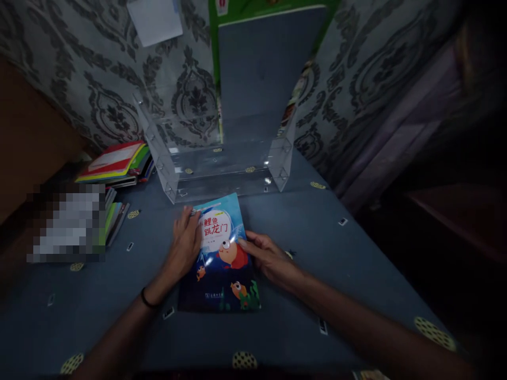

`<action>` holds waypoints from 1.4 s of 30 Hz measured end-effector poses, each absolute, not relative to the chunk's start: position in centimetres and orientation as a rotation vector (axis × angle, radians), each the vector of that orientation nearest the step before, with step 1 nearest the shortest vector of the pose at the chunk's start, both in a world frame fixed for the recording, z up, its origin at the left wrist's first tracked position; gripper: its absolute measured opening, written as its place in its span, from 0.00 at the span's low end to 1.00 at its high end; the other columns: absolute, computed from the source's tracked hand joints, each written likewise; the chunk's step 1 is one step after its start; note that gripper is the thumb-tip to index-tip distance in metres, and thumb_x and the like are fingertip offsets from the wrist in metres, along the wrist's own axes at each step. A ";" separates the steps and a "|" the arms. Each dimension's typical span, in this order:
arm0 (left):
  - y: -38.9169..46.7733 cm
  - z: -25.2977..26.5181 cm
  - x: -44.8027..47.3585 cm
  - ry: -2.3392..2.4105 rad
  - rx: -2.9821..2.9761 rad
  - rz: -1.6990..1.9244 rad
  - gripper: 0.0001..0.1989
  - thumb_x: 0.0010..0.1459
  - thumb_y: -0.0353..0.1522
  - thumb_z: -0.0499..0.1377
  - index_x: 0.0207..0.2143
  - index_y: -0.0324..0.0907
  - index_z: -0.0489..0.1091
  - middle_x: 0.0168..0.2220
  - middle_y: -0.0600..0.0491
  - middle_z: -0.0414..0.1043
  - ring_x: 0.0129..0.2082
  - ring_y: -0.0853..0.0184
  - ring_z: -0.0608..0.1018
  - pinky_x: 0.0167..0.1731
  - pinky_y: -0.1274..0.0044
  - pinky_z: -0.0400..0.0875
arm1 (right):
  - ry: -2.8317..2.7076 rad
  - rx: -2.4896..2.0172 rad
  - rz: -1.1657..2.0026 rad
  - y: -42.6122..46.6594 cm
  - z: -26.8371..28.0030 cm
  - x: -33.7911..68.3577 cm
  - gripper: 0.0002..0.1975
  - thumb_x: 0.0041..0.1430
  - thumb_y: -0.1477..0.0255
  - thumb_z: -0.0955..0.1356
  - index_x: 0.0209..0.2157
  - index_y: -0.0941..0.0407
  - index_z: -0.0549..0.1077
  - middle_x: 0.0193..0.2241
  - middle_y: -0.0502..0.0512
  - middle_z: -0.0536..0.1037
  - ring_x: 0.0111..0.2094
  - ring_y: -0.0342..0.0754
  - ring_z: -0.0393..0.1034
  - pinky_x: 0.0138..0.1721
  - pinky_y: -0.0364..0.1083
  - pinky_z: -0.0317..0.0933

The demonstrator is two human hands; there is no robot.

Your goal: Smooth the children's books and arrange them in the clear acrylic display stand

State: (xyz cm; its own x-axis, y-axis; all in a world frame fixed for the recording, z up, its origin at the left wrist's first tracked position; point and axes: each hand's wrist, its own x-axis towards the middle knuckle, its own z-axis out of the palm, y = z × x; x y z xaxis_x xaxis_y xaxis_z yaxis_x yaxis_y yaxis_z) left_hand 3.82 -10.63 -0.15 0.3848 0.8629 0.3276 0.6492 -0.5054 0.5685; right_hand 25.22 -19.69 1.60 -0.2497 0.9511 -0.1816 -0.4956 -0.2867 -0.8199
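A children's picture book (222, 274) lies on the blue tablecloth, slightly turned, its cover facing up. Orange cartoon fish and red Chinese characters show on the blue cover. Over its upper left edge rests my left hand (186, 237), fingers stretched out and lying on the cover, hiding part of the title. My right hand (271, 256) is closed on the book's right edge, thumb on the cover and fingers at the side, partly hidden. Just beyond the book stands a clear acrylic rack (222, 184) with tiered ledges and two side panels.
Stacked books and folders (114, 161) lie at the back left, with more books (113, 221) in front, partly blurred out. Behind the rack, a large green-edged board (269, 74) leans against the patterned wall. The table's right edge (380, 258) slants toward a dark area.
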 end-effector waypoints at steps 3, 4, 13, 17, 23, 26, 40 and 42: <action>-10.8 0.5 5.1 1.236 2.389 0.699 0.22 0.70 0.39 0.46 0.63 0.43 0.63 0.67 0.42 0.61 0.70 0.55 0.60 0.69 0.53 0.47 | -0.771 -0.825 1.738 -19.7 1.6 25.2 0.23 0.54 0.57 0.76 0.46 0.57 0.79 0.39 0.56 0.84 0.37 0.48 0.80 0.47 0.49 0.71; -10.9 0.9 5.7 1.200 2.386 0.675 0.23 0.70 0.40 0.46 0.63 0.43 0.62 0.68 0.42 0.60 0.70 0.56 0.60 0.69 0.55 0.49 | -0.773 -0.817 1.740 -19.7 1.6 25.2 0.23 0.53 0.57 0.77 0.46 0.57 0.79 0.38 0.56 0.84 0.37 0.48 0.80 0.46 0.49 0.71; -7.5 3.9 12.3 1.010 2.348 0.674 0.19 0.66 0.42 0.52 0.51 0.42 0.72 0.55 0.43 0.74 0.59 0.54 0.72 0.60 0.61 0.62 | -0.887 -0.754 1.704 -20.2 1.5 25.2 0.22 0.57 0.58 0.75 0.47 0.58 0.78 0.39 0.55 0.84 0.38 0.47 0.80 0.47 0.47 0.69; -5.0 5.6 14.0 1.048 2.071 0.555 0.21 0.60 0.47 0.59 0.21 0.42 0.65 0.21 0.56 0.65 0.26 0.67 0.72 0.30 0.76 0.68 | -0.946 -0.752 1.688 -20.5 1.6 25.2 0.22 0.57 0.57 0.74 0.47 0.58 0.78 0.41 0.56 0.83 0.41 0.48 0.79 0.50 0.50 0.68; -3.8 7.0 14.1 1.063 1.694 0.486 0.24 0.54 0.50 0.64 0.20 0.42 0.62 0.16 0.60 0.60 0.14 0.75 0.62 0.17 0.80 0.56 | -0.929 -0.732 1.693 -20.2 1.5 25.2 0.24 0.55 0.58 0.76 0.48 0.58 0.77 0.40 0.56 0.83 0.39 0.46 0.79 0.48 0.48 0.69; -3.8 7.3 14.0 1.064 1.520 0.452 0.22 0.53 0.47 0.67 0.21 0.41 0.65 0.16 0.59 0.62 0.13 0.75 0.63 0.16 0.80 0.57 | -0.937 -0.736 1.724 -20.2 1.6 25.3 0.24 0.55 0.59 0.76 0.49 0.58 0.76 0.40 0.56 0.84 0.38 0.46 0.79 0.47 0.49 0.70; -9.9 3.9 10.1 0.896 2.484 0.663 0.25 0.66 0.42 0.54 0.61 0.40 0.62 0.63 0.40 0.64 0.65 0.54 0.64 0.65 0.61 0.56 | -0.855 -0.829 1.738 -20.0 1.1 25.5 0.17 0.57 0.61 0.75 0.43 0.56 0.78 0.35 0.52 0.83 0.32 0.43 0.76 0.38 0.43 0.68; -12.2 3.8 8.6 0.878 2.475 0.558 0.29 0.67 0.45 0.53 0.65 0.42 0.56 0.69 0.41 0.55 0.71 0.54 0.56 0.68 0.58 0.49 | -0.850 -0.824 1.742 -20.0 1.1 25.5 0.15 0.57 0.62 0.75 0.42 0.56 0.79 0.35 0.52 0.83 0.33 0.43 0.76 0.39 0.43 0.68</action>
